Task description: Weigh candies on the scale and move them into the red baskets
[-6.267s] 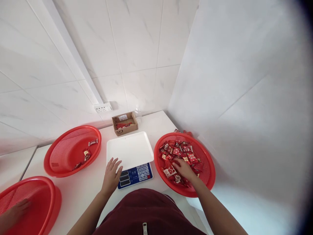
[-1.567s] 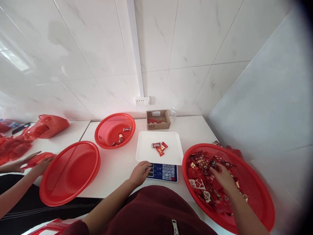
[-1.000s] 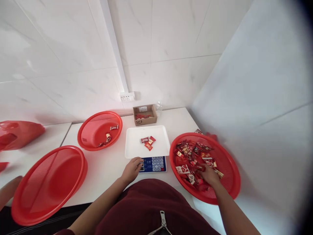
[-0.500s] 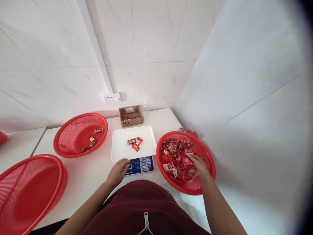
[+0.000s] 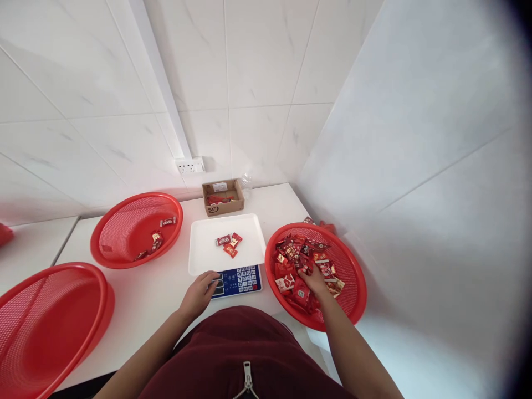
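Right hand shifted left among packets

Bright, diffuse light washes over the marbled wall tiles, and the power socket casts a soft shadow rightward. A reddish tint colours the tiles behind the far-left plastic basket. The right wall looks hazy, darkening to black at the edge. Wide-angle distortion stretches the near-left basket.
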A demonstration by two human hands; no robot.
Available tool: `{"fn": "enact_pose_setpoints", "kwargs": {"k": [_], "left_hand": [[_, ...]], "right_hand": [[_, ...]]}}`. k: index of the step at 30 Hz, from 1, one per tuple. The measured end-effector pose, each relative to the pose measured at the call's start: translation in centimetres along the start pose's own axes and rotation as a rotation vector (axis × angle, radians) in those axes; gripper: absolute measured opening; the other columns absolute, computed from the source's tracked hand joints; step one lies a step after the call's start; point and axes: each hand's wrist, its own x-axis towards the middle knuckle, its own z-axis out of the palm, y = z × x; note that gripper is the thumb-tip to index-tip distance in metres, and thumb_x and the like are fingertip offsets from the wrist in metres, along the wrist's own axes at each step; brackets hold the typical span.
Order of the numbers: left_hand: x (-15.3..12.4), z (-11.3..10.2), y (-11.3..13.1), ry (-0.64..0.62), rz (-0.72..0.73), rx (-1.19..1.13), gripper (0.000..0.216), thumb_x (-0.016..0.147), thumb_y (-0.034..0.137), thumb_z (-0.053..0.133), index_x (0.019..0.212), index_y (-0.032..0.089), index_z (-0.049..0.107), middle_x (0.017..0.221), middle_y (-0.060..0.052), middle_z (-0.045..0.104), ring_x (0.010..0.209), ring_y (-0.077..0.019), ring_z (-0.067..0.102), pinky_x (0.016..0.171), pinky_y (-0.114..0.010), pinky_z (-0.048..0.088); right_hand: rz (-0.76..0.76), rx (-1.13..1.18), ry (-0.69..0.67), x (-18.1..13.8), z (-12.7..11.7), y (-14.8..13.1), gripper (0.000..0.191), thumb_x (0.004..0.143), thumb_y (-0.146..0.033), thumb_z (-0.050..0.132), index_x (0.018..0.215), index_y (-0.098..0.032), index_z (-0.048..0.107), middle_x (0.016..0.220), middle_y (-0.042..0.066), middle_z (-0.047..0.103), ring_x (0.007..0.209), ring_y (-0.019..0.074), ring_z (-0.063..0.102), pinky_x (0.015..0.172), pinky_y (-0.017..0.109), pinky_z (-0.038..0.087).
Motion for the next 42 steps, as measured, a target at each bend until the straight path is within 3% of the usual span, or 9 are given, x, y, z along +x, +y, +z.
{"fn": "enact_pose_setpoints", "kwargs": {"k": [8, 17, 21, 27, 30, 33, 35, 38, 42], "left_hand": [[-0.1, -0.2, 0.1, 0.01, 0.0, 0.005, 0.023, 0.086, 0.029, 0.045, 0.099, 0.024, 0.063, 0.104, -0.004, 0.067, 0.097, -0.0184, 0.063, 0.088, -0.035, 0.051], [0.0, 0.1, -0.2, 0.012, -0.019, -0.006, 0.024, 0.087, 0.029, 0.044, 0.1, 0.024, 0.063, 0.106, -0.004, 0.066, 0.101, -0.0189, 0.061, 0.091, -0.036, 0.05], [0.3, 0.3, 0.4, -0.01, -0.023, 0.015, 0.024, 0.087, 0.026, 0.043, 0.102, 0.023, 0.063, 0.108, -0.005, 0.065, 0.105, -0.0189, 0.059, 0.094, -0.036, 0.048], [0.1, -0.4, 1.0, -0.032, -0.041, 0.046, 0.026, 0.088, 0.023, 0.042, 0.105, 0.023, 0.062, 0.111, -0.005, 0.063, 0.108, -0.0178, 0.057, 0.097, -0.036, 0.045], [-0.2, -0.9, 0.9, -0.022, -0.047, 0.058, 0.026, 0.088, 0.022, 0.042, 0.106, 0.021, 0.061, 0.111, -0.006, 0.063, 0.109, -0.0182, 0.056, 0.097, -0.035, 0.045], [-0.6, -1.1, 0.5, 0.002, -0.055, 0.064, 0.025, 0.088, 0.022, 0.043, 0.104, 0.021, 0.062, 0.11, -0.007, 0.063, 0.108, -0.0185, 0.057, 0.096, -0.036, 0.046], [-0.8, -1.1, 0.2, 0.029, -0.049, 0.066, 0.024, 0.088, 0.023, 0.044, 0.104, 0.022, 0.062, 0.111, -0.007, 0.063, 0.107, -0.0186, 0.057, 0.095, -0.036, 0.047], [-0.7, -0.7, -0.2, 0.078, -0.016, 0.088, 0.025, 0.088, 0.024, 0.044, 0.108, 0.021, 0.06, 0.117, -0.009, 0.06, 0.112, -0.0201, 0.055, 0.097, -0.039, 0.046], [0.6, -0.4, -0.6, 0.124, -0.036, 0.189, 0.038, 0.085, 0.024, 0.049, 0.122, 0.019, 0.052, 0.139, -0.013, 0.042, 0.134, -0.0281, 0.031, 0.107, -0.049, 0.033]], "right_hand": [[0.118, 0.067, 0.099, 0.1, 0.2, -0.2, 0.031, 0.059, -0.028, 0.068, 0.088, -0.021, 0.062, 0.087, 0.004, 0.071, 0.082, 0.0215, 0.066, 0.073, 0.035, 0.052], [0.182, 0.286, 0.064, -0.9, -2.3, -4.2, 0.034, 0.064, -0.034, 0.069, 0.096, -0.03, 0.059, 0.082, -0.002, 0.07, 0.064, 0.0166, 0.066, 0.054, 0.028, 0.055], [0.16, 0.351, -0.105, -1.7, 0.6, -7.3, 0.041, 0.063, -0.034, 0.073, 0.101, -0.031, 0.059, 0.088, -0.005, 0.07, 0.069, 0.0148, 0.066, 0.054, 0.025, 0.054], [-0.023, 0.273, -0.5, -3.5, 9.9, -12.1, 0.042, 0.066, -0.035, 0.073, 0.105, -0.025, 0.063, 0.086, 0.0, 0.071, 0.079, 0.0165, 0.066, 0.074, 0.028, 0.054], [-0.058, 0.128, -0.505, -3.7, 13.0, -12.9, 0.046, 0.066, -0.035, 0.073, 0.11, -0.023, 0.063, 0.072, -0.001, 0.068, 0.072, 0.0165, 0.065, 0.074, 0.031, 0.053], [-0.016, 0.085, -0.466, -3.4, 14.2, -12.9, 0.05, 0.068, -0.037, 0.071, 0.115, -0.022, 0.06, 0.076, 0.002, 0.069, 0.073, 0.0173, 0.066, 0.073, 0.031, 0.054], [0.011, 0.125, -0.509, -3.2, 14.3, -12.7, 0.059, 0.071, -0.041, 0.068, 0.126, -0.023, 0.051, 0.096, 0.006, 0.07, 0.086, 0.0189, 0.067, 0.076, 0.032, 0.054], [-0.008, 0.092, -0.542, -2.7, 13.9, -12.1, 0.07, 0.071, -0.045, 0.067, 0.134, -0.029, 0.041, 0.132, 0.01, 0.053, 0.112, 0.0226, 0.058, 0.084, 0.035, 0.053], [-0.144, -0.065, -0.451, -2.3, 12.7, -10.5, 0.062, 0.07, -0.044, 0.064, 0.127, -0.026, 0.05, 0.139, 0.012, 0.047, 0.118, 0.0265, 0.053, 0.089, 0.041, 0.05]]}}
